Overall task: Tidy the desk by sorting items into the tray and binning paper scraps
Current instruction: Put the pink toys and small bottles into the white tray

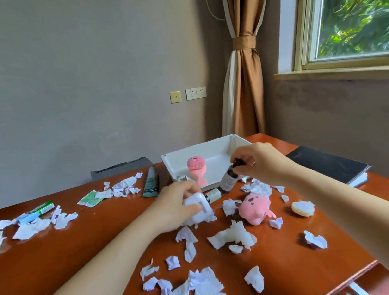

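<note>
A white tray (pixel 239 143) stands at the far middle of the desk with a pink brush-like toy (pixel 197 169) inside. My right hand (pixel 260 161) pinches the black cap of a small dark bottle (pixel 229 179), tilted at the tray's front edge. My left hand (pixel 178 204) grips a white boxy device (pixel 198 203) just above the desk. A small silver-ended bottle (pixel 212 195) lies between them. A pink plush (pixel 254 208) lies among white paper scraps (pixel 232 237).
A dark green tube (pixel 151 182) lies left of the tray. A green and blue box (pixel 37 211) and a green packet (pixel 89 199) sit at the far left among scraps. A black notebook (pixel 329 163) lies on the right, a pale round object (pixel 303 208) near it.
</note>
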{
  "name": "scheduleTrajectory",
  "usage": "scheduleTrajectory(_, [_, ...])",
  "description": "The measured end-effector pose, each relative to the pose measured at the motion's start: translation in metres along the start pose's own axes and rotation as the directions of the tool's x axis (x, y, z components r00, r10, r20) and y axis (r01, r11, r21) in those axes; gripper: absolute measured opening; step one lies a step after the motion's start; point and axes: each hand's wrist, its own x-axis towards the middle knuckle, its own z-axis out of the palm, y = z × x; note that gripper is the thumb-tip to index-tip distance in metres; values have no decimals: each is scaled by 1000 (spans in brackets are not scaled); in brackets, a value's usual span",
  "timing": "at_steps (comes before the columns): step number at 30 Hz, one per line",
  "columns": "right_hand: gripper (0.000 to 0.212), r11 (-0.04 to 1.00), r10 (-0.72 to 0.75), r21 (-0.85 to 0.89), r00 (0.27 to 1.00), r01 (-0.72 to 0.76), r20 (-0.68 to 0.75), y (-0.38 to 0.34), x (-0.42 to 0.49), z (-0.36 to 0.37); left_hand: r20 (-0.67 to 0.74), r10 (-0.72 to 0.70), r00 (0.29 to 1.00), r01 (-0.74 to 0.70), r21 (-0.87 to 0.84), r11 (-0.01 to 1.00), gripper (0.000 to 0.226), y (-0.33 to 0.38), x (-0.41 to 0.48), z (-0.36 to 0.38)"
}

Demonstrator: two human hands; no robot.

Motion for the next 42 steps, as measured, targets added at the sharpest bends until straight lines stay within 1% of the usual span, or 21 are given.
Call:
scheduleTrajectory(3, [23, 1000, -15, -3, 1000, 15, -19, 1, 25, 2, 4, -7, 1000, 7, -39, 999, 19, -3, 18, -21])
scheduleTrajectory(7, [22, 1000, -15, 5, 999, 16, -29, 4, 48, 9, 1, -43, 999, 43, -38, 998, 16, -10, 33, -36])
scheduleTrajectory(10, [24, 1000, -3, 3, 1000, 3, -12, 7, 66, 17, -69, -55, 996, 51, -57, 997, 18, -18, 50, -42])
scheduleTrajectory(12, [24, 1000, 16, 19, 1000, -15, -27, 10, 78, 22, -132, -54, 990, 44, -79, 996, 21, -23, 65, -46])
scheduleTrajectory(13, [24, 999, 26, 21, 999, -25, -44, 11, 85, 25, -163, -51, 985, 38, -84, 996, 18, -24, 74, -48])
scheduleTrajectory(15, [22, 998, 55, 17, 996, -53, -77, 15, 100, 30, -221, -46, 974, 37, -45, 998, 13, -26, 90, -52])
scheduleTrajectory(17, [19, 997, 82, 12, 991, -82, -103, 18, 116, 36, -261, -49, 964, 56, 19, 998, 18, -29, 109, -56])
scheduleTrajectory(19, [18, 995, 103, 2, 987, -103, -121, 21, 133, 43, -272, -71, 960, 89, 58, 994, 21, -34, 128, -59])
scheduleTrajectory(23, [20, 990, 140, 18, 976, -139, -167, 29, 163, 61, -257, -123, 959, 166, 154, 974, 21, -50, 165, -53])
scheduleTrajectory(27, [18, 986, 164, 75, 966, -152, -199, 35, 193, 84, -183, -159, 970, 205, 271, 941, 21, -74, 198, -38])
scheduleTrajectory(31, [22, 987, 155, 64, 977, -147, -147, 40, 212, 110, -154, -217, 964, 259, 358, 897, 26, -94, 218, -24])
scheduleTrajectory(35, [25, 990, 132, 48, 990, -130, -52, 44, 226, 136, -143, -239, 960, 278, 447, 850, 17, -102, 230, -16])
scheduleTrajectory(40, [26, 993, 99, 58, 993, -103, 64, 45, 230, 154, -150, -267, 952, 306, 473, 826, 21, -102, 236, -11])
scheduleTrajectory(42, [27, 994, 85, 63, 993, -91, 85, 45, 230, 156, -153, -276, 949, 315, 492, 812, 20, -102, 237, -10])
